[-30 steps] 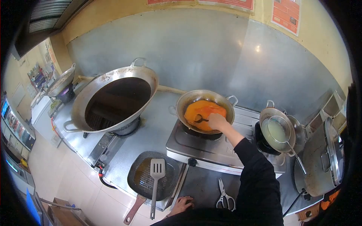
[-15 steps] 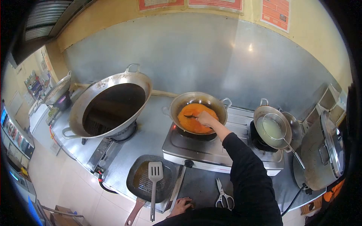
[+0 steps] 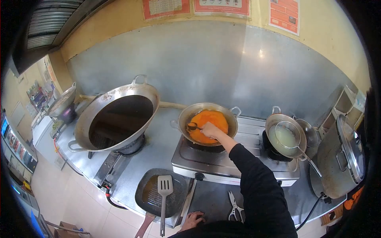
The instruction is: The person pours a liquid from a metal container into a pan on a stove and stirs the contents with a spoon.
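Over the left part of a wok (image 3: 226, 139), my right hand (image 3: 210, 130) is closed around the handle of a dark spoon (image 3: 192, 126). The spoon's bowl sits in the thick orange sauce (image 3: 214, 118) close to the wok's left wall. This wok stands on the left burner of a gas stove (image 3: 238, 164). Down at the front counter edge rests my left hand (image 3: 193, 219), holding nothing, its fingers laid on the dark surface. To its left lies a square grill pan (image 3: 179, 194) with a slotted spatula (image 3: 165, 185) across it. Kitchen scissors (image 3: 235, 208) lie to its right.
A large tilted wok (image 3: 83, 125) of dark liquid stands at left. On the right burner, a smaller wok (image 3: 272, 123) holds pale liquid and a strainer (image 3: 287, 134). A tall lidded pot (image 3: 333, 170) is at far right. A hose (image 3: 109, 196) hangs off the front edge.
My right hand has moved left with the spoon, toward the wok's left wall. The view has shifted slightly, and my left hand stays at the counter edge.
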The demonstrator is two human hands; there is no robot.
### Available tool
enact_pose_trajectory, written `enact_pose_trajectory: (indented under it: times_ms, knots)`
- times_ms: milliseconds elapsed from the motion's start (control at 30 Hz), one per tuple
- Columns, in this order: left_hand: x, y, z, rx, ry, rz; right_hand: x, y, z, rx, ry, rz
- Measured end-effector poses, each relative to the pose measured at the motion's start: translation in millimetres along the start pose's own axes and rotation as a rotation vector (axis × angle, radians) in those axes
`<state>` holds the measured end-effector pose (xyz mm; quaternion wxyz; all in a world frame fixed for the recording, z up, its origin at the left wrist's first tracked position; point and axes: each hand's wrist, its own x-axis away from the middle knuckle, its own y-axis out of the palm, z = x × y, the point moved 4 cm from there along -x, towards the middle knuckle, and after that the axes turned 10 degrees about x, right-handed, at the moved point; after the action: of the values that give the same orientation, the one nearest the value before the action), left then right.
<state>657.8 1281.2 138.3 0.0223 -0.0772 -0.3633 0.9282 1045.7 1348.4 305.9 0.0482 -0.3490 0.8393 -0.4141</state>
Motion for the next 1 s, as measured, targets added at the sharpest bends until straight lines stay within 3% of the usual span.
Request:
enact_pose_trajectory:
  times_ms: [167, 267, 467, 567, 767, 867, 1000]
  knots:
    - [0.2, 0.4, 0.3, 0.021, -0.02, 0.015, 16.7, -5.5, -10.1, 0.1, -0.055, -0.052]
    - [0.1, -2.1, 3.8, 0.029, -0.037, 0.007, 15.9, -6.0, -13.3, 0.618, -0.389, 0.079]
    - [-3.1, -7.2, 8.6, 0.037, -0.061, -0.044, 51.6, -22.3, -8.4, 0.744, -0.282, 0.028]
    - [-3.1, -7.1, 9.8, 0.041, -0.069, -0.043, 44.1, -22.0, 6.4, 0.656, -0.12, 0.094]
    - [-0.3, 0.3, -0.5, 0.022, -0.059, -0.045, -8.4, -4.1, 11.3, 0.633, -0.206, 0.259]
    - [0.6, 2.7, -3.7, 0.023, -0.044, -0.031, -8.3, -5.3, -2.0, 0.308, -0.005, 0.067]
    - [-0.2, -1.8, 0.6, 0.035, -0.022, -0.046, 10.3, -6.1, -24.7, 0.458, -0.187, 0.065]
